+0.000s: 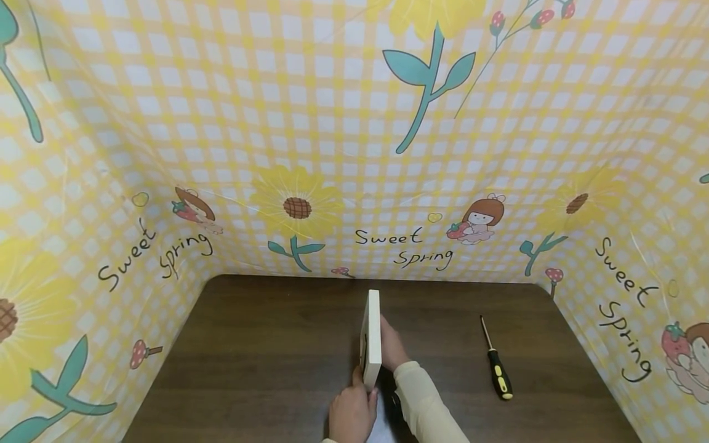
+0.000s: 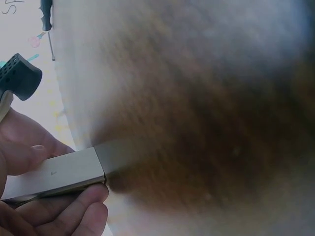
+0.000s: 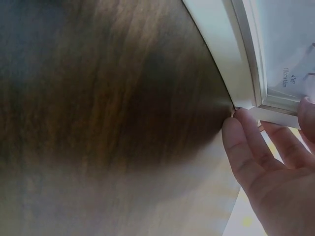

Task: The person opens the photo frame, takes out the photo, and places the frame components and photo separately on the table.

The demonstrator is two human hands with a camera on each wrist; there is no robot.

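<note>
A white picture frame [image 1: 373, 338] stands on edge above the dark wooden table, its narrow side facing the head camera. My left hand [image 1: 352, 412] holds the near end; in the left wrist view the thumb lies on the frame's white edge [image 2: 54, 172] and the fingers curl beneath. On the frame's far right side is my right hand [image 1: 392, 344], partly hidden by it. The right wrist view shows that hand's fingers [image 3: 236, 142] at a frame corner and its thumb over the front. Behind the clear pane [image 3: 285, 49] sits a pale insert printed with a size.
A black and yellow screwdriver [image 1: 496, 363] lies on the table [image 1: 266, 351] to the right, its tip pointing away. Yellow checked cloth [image 1: 332, 123] with flower prints rises as walls behind and at both sides. A dark wrist device [image 2: 22, 76] shows beside the right hand.
</note>
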